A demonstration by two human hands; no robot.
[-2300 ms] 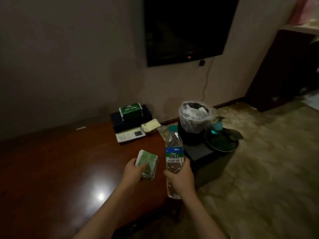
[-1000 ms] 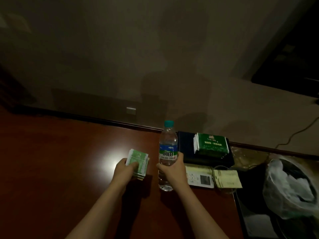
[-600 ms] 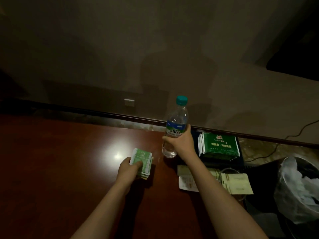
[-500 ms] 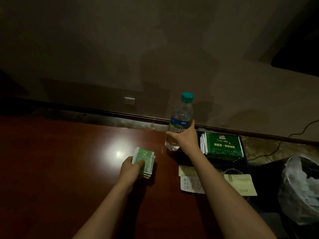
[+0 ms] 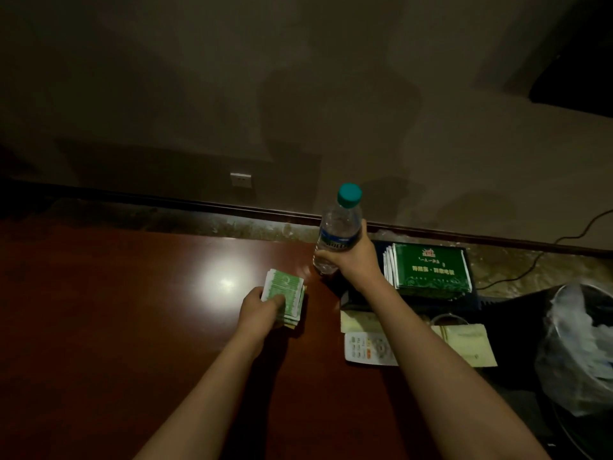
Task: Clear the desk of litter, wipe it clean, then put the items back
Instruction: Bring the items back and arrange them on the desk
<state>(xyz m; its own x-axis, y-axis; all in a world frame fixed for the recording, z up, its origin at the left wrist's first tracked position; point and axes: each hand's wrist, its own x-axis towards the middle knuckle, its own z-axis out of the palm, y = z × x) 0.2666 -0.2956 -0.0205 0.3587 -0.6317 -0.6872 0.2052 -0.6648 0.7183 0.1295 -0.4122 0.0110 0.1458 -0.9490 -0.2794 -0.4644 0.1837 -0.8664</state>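
Bottle (image 5: 340, 227) in the right hand (image 5: 353, 257), fingers wrapped round its label, and it stands upright with its base at or just above the desk (image 5: 116, 310) near the back edge, just left of the dark tray (image 5: 474, 293); whether it has actually touched down is too close to call from this angle. Left hand (image 5: 258, 310) grips a stack of light green packets (image 5: 285, 298), thumb over the top, held low over the wood (resting or hovering, hard to say). So this looks like the putting-back stage: the broad stretch of desk in view is bare and glossy, with a lamp glare shining off it and no scraps to be seen, which suggests the litter run and the wipe are behind us, though a shine alone is no proof of a wipe. Already in place on the right: dark green packets (image 5: 431, 267) piled on the tray, a remote (image 5: 368, 348) lying flat in front of it, pale yellow sachets (image 5: 467, 343) just beside that. Off the desk's end a bin (image 5: 580, 353) with a white liner bulges with rubbish. Left to do, by my reading: let go of the bottle, then find a home for the light green stack, likely by the tray.
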